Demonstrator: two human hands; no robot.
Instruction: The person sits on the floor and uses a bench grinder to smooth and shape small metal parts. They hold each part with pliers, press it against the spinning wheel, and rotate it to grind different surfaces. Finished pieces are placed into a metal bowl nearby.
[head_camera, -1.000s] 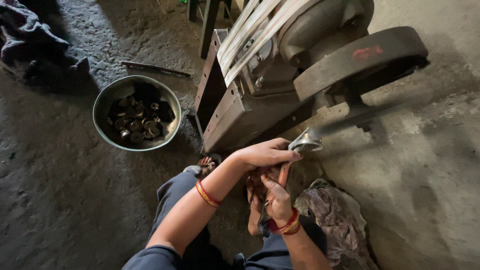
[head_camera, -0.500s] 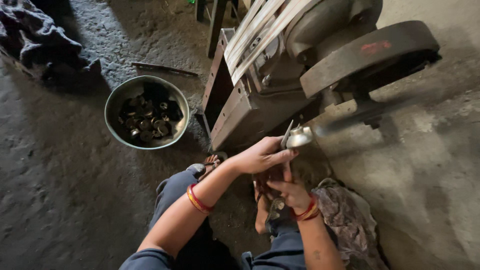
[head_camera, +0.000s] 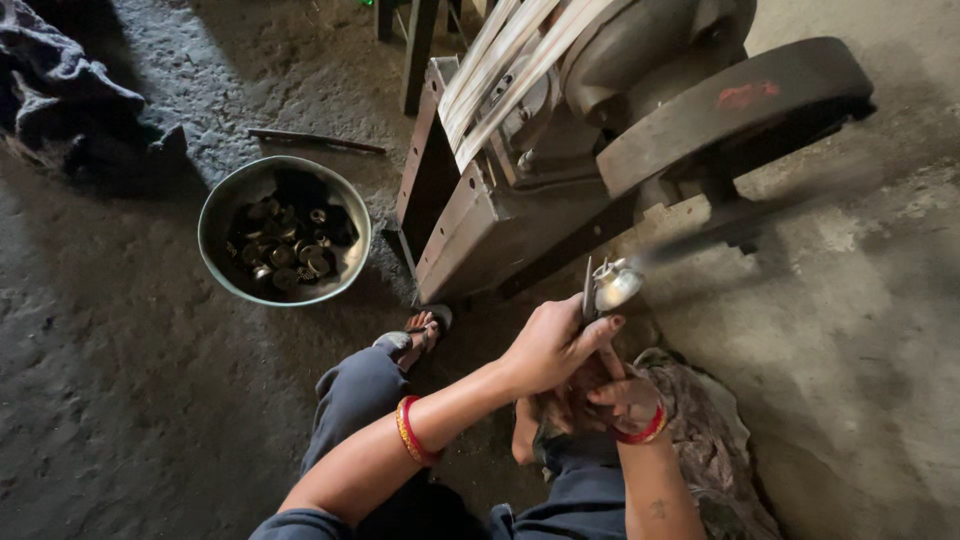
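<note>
A gritty concrete floor (head_camera: 120, 400) carries a large belt-driven machine (head_camera: 600, 130) far right and a metal bowl (head_camera: 285, 230) of small parts left. Near it, the left hand (head_camera: 550, 345) curls closed around a shiny metal piece (head_camera: 612, 285); the right hand (head_camera: 620, 392) is half hidden, so I cannot tell its grip.

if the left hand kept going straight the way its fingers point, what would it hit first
Probably the small shiny metal piece just past the left hand, already at its fingertips. Beyond that lies the big grey metal machine; depth is hard to judge from above.
</note>
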